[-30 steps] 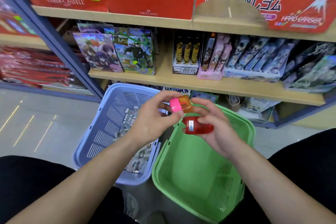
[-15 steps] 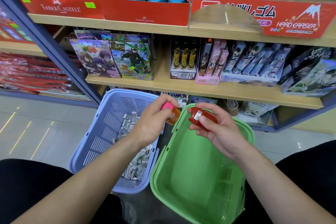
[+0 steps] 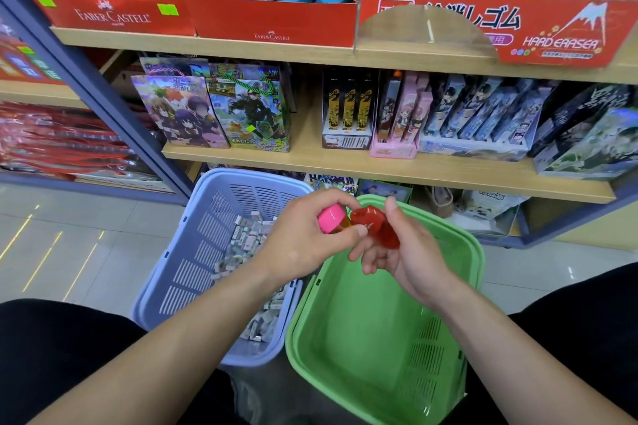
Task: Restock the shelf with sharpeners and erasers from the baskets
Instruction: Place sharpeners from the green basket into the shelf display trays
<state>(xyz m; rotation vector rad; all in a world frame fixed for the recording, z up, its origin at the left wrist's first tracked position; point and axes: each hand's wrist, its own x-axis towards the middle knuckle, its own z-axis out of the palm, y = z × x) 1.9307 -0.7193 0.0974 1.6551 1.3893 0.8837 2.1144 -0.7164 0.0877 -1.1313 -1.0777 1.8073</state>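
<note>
Both hands have closed together since half a second ago; the two sharpeners, then apart, now touch at mid-frame over the far rim of the green basket (image 3: 462,252). The left hand (image 3: 303,245) grips a pink-capped sharpener (image 3: 332,218), its thumb reaching onto the red sharpener (image 3: 378,228) that the right hand (image 3: 411,259) cradles in curled fingers.

Left of centre stands a lavender basket (image 3: 207,217) holding small boxed erasers (image 3: 245,235), touching the green one; above them juts the middle shelf board (image 3: 345,166) with anime-print gift bags (image 3: 248,110) and boxed pencil cases (image 3: 476,121); along the top run a red Faber-Castell box (image 3: 272,21) of blue, navy and pink sharpeners and a clear eraser display (image 3: 552,38).

The left fingers hide most of the pink-capped sharpener's orange body; the left forearm covers part of the erasers; goods on the lowest shelf are largely masked by baskets and hands; the top boxes are cut off by the frame edge.
</note>
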